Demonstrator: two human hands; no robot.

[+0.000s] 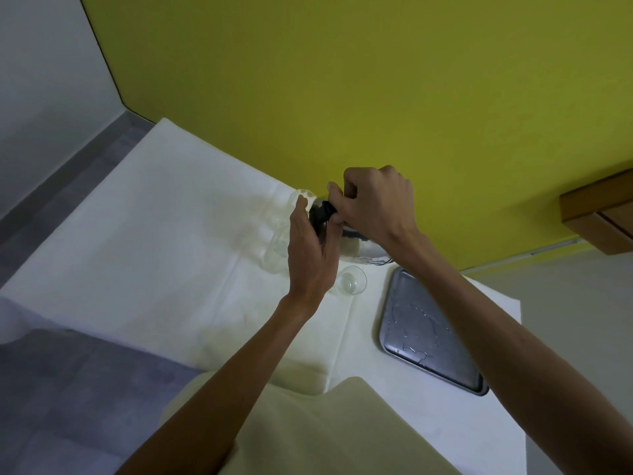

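Where both hands meet, black cap [325,211]: by the table's [154,217] far edge, pinched tight by right hand [375,204].
Left hand [311,255]: holds clear jug [278,248].
Risk: a hard twist may bump small glass [352,281] over.

No readable text, labels, brands, numbers or signs anywhere

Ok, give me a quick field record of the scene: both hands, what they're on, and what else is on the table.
right hand: fingers curled round a black knob atop a shiny metal vessel
left hand: against the knob and a translucent white piece; grip unclear
clear container: beside the left hand, on the white cloth-covered table
small clear glass: upright, a little water inside
grey metal tray: flat, wet, right of the glass
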